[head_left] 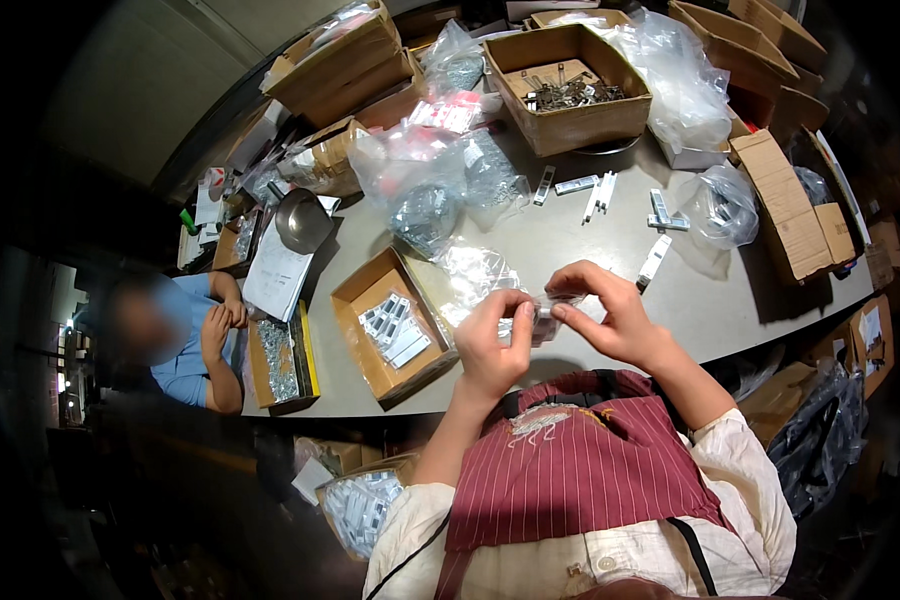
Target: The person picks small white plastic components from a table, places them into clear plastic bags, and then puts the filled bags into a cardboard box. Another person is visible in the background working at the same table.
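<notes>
Currently left hand (492, 343) and right hand (600, 315) both raised over worktop (570, 250), fingertips pinched on one small clear bag (543, 312); contents too blurred to identify.

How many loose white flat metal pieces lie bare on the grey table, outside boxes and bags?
6 visible: one by the open box, one beside it, a pair, a crossed pair, one nearest the right hand. Bags may hide more.

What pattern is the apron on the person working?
The apron is dark red with thin pale vertical stripes; the head view shows it best.
</notes>
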### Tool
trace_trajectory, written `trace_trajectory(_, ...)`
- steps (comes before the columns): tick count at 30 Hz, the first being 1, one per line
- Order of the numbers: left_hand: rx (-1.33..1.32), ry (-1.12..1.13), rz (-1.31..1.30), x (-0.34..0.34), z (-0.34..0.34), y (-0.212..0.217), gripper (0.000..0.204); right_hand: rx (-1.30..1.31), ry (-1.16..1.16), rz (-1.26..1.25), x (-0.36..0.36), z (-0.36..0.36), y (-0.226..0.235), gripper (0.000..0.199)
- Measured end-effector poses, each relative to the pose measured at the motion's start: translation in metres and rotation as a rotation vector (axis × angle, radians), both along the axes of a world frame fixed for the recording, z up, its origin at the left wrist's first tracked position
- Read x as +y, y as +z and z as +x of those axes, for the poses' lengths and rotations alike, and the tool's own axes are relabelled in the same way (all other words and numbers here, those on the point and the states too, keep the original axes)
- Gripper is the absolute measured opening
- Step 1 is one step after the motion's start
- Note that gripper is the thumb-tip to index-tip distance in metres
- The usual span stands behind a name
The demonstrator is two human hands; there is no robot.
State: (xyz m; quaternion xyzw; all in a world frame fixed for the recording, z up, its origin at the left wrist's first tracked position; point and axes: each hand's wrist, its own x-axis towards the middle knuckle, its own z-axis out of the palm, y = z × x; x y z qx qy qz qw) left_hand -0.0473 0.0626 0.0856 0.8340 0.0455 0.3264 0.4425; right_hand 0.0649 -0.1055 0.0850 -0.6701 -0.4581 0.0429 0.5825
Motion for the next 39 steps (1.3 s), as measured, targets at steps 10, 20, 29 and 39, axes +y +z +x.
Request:
trace_trajectory(10, -0.022, -0.019, 0.014, 0.031, -0.03, 0.0, 0.004, -0.45, 0.102, -0.086, 0.048, -0.016, 0.008, 0.014)
trace_trajectory(20, 0.003, 0.012, -0.507, 0.079, -0.056, -0.026, 0.008, -0.35, 0.317, -0.167, 0.071, -0.006, -0.005, 0.019)
trace_trajectory(29, -0.222, 0.382, -0.981, 0.161, -0.082, -0.084, 0.012, -0.088, 0.034, -0.439, 0.111, 0.012, -0.103, 0.024)
trace_trajectory(39, 0.03, 0.737, 0.0, 0.175, -0.074, -0.104, 0.018, -0.414, -0.237, -0.615, 0.132, 0.032, -0.161, 0.042)
